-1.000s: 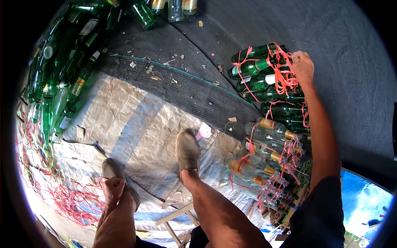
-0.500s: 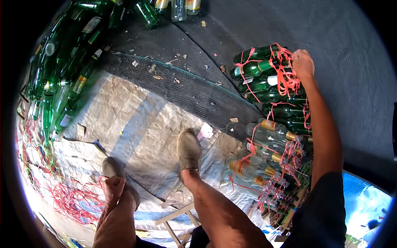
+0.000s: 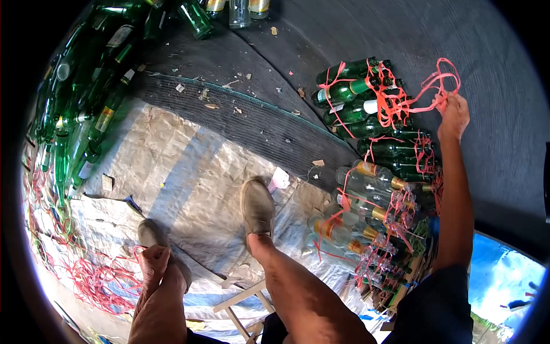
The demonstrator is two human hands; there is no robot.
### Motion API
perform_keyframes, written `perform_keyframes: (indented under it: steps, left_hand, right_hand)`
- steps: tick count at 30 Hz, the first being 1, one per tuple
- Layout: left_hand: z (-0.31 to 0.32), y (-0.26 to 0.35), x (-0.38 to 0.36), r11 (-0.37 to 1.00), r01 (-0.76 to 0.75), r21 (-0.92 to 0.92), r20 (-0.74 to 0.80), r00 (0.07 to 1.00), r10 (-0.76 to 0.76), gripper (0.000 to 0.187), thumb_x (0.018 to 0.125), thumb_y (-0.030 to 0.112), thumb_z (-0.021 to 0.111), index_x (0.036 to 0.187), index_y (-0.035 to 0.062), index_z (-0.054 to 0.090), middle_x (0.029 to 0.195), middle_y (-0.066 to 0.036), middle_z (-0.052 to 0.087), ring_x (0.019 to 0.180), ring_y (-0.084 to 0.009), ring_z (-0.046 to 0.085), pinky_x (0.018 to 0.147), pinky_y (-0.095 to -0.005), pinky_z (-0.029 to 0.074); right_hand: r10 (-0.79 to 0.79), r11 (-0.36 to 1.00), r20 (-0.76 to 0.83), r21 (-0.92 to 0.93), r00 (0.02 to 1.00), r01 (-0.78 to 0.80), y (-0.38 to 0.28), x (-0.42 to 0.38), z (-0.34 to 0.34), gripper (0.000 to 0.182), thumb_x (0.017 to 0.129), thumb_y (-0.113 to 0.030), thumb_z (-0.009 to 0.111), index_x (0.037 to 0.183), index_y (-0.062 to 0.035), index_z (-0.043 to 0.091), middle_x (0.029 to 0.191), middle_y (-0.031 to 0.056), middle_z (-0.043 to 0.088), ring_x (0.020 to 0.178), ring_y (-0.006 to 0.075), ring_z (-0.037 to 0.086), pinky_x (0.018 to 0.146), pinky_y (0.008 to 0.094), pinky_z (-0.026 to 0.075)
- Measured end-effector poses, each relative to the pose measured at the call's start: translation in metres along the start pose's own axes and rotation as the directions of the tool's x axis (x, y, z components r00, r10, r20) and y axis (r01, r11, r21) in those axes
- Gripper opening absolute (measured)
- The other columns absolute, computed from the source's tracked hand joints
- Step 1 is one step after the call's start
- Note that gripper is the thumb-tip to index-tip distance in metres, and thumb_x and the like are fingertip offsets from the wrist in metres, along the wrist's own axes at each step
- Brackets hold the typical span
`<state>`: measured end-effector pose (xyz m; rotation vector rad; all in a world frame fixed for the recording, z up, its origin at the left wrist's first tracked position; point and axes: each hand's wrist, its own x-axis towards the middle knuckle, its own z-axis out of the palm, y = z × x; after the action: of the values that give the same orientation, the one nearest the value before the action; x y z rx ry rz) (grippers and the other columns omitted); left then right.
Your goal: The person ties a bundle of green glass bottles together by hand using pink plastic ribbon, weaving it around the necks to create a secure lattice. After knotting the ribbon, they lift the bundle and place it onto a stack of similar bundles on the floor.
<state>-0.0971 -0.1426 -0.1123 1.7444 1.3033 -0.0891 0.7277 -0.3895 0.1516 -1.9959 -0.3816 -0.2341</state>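
Note:
My right hand point(image 3: 454, 114), at the right, pinches a looped pink plastic strip point(image 3: 440, 86) that runs leftward to a bundle of green bottles point(image 3: 352, 92). The bottles lie on their sides, wrapped in the same pink strip, necks toward my right hand. At the lower left, my left hand point(image 3: 154, 261) is closed near my shoe, with a pink strand passing at its fingers. Whether it grips that strand is too small to tell. Just below the green bundle lie clear bottles point(image 3: 329, 229) with gold labels, also tied in pink.
Loose green bottles point(image 3: 86, 114) pile up at the left. Tangled pink strips point(image 3: 100, 284) lie at the lower left. Several bottles point(image 3: 239, 14) stand at the top. A wooden frame point(image 3: 243, 304) is between my legs. Scraps litter the dark mat point(image 3: 366, 34).
My right hand has moved right and slightly down, away from the bottle necks, and now draws out a loop of pink strip. My left hand has barely moved.

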Motion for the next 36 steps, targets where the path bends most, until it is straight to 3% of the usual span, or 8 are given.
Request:
perform_keyframes:
  steps: [3, 11, 17, 20, 21, 24, 29, 36]
  left_hand:
    - [-0.001, 0.002, 0.0, 1.0, 0.005, -0.001, 0.01, 1.0, -0.005, 0.019, 0.09, 0.018, 0.083, 0.083, 0.0013, 0.079, 0.065, -0.007, 0.071, 0.058, -0.0115, 0.064, 0.056, -0.031, 0.049]
    - [0.004, -0.005, -0.001, 0.999, -0.033, 0.024, -0.036, 0.999, 0.034, 0.018, 0.09, 0.017, 0.083, 0.084, 0.001, 0.079, 0.065, -0.006, 0.071, 0.058, -0.011, 0.064, 0.055, -0.0307, 0.048]
    - [0.0, -0.01, 0.001, 1.0, 0.012, -0.012, 0.017, 1.0, -0.012, 0.019, 0.09, 0.017, 0.083, 0.083, -0.0004, 0.078, 0.066, -0.008, 0.072, 0.059, -0.0113, 0.065, 0.055, -0.0312, 0.049]
    - [0.004, 0.006, -0.004, 0.998, -0.061, 0.03, -0.065, 0.996, 0.063, 0.02, 0.09, 0.017, 0.083, 0.083, -0.0012, 0.078, 0.066, -0.008, 0.072, 0.058, -0.0115, 0.065, 0.055, -0.0314, 0.049]
    - [0.001, 0.035, -0.009, 0.995, -0.093, 0.04, -0.093, 0.991, 0.096, 0.02, 0.09, 0.016, 0.083, 0.083, -0.0014, 0.078, 0.065, -0.008, 0.072, 0.058, -0.0115, 0.065, 0.055, -0.0315, 0.049]
    - [0.005, 0.006, -0.004, 0.998, -0.058, -0.015, -0.066, 0.996, 0.057, 0.021, 0.09, 0.017, 0.083, 0.084, -0.0019, 0.078, 0.065, -0.008, 0.071, 0.057, -0.0115, 0.064, 0.054, -0.0321, 0.048]
    - [-0.002, 0.001, -0.001, 0.997, 0.056, -0.055, 0.037, 0.998, -0.054, 0.022, 0.091, 0.017, 0.083, 0.084, -0.0026, 0.077, 0.065, -0.008, 0.071, 0.056, -0.0113, 0.062, 0.054, -0.0323, 0.047]
    - [0.0, -0.006, 0.0, 0.998, 0.002, -0.056, 0.028, 1.0, 0.0, 0.023, 0.092, 0.018, 0.082, 0.084, -0.0029, 0.077, 0.064, -0.008, 0.07, 0.056, -0.0112, 0.062, 0.053, -0.0318, 0.046]
  right_hand:
    - [0.113, 0.993, -0.041, 0.028, 0.993, -0.112, 0.002, -0.011, -0.016, 0.024, 0.107, -0.009, 0.057, 0.123, 0.0083, 0.061, 0.108, 0.0177, 0.072, 0.089, 0.0246, 0.075, 0.084, 0.0433, 0.068]
    - [0.28, 0.953, -0.015, -0.119, 0.96, -0.279, 0.022, -0.043, -0.027, 0.035, 0.107, -0.01, 0.059, 0.14, -0.0015, 0.06, 0.115, 0.0132, 0.07, 0.093, 0.0211, 0.071, 0.081, 0.0418, 0.068]
    - [0.382, 0.923, -0.111, 0.002, 0.917, -0.384, 0.031, -0.042, -0.042, 0.031, 0.106, -0.012, 0.061, 0.135, -0.0011, 0.064, 0.113, 0.0122, 0.069, 0.09, 0.0215, 0.07, 0.08, 0.0417, 0.067]
    - [0.387, 0.922, -0.116, 0.065, 0.915, -0.382, 0.044, -0.03, -0.069, 0.029, 0.106, -0.013, 0.062, 0.133, -0.0009, 0.065, 0.111, 0.0115, 0.069, 0.089, 0.0218, 0.07, 0.077, 0.04, 0.066]
    - [0.38, 0.925, -0.128, 0.048, 0.916, -0.377, 0.043, -0.03, -0.074, 0.028, 0.106, -0.013, 0.063, 0.132, -0.0011, 0.065, 0.109, 0.0103, 0.069, 0.088, 0.0211, 0.07, 0.074, 0.0384, 0.065]
    - [0.407, 0.911, -0.047, -0.047, 0.912, -0.409, 0.048, -0.033, -0.087, 0.028, 0.107, -0.014, 0.064, 0.132, -0.0019, 0.065, 0.107, 0.0087, 0.069, 0.084, 0.0195, 0.069, 0.073, 0.0382, 0.065]
    - [0.41, 0.908, 0.104, 0.05, 0.906, -0.416, 0.042, -0.057, -0.069, 0.022, 0.107, -0.018, 0.068, 0.122, -0.0028, 0.069, 0.095, 0.0052, 0.07, 0.076, 0.0158, 0.066, 0.065, 0.036, 0.059]
    - [0.514, 0.858, 0.022, -0.038, 0.858, -0.513, 0.069, -0.06, -0.065, 0.023, 0.107, -0.019, 0.066, 0.124, -0.0046, 0.07, 0.096, 0.0058, 0.073, 0.077, 0.0167, 0.069, 0.07, 0.037, 0.063]
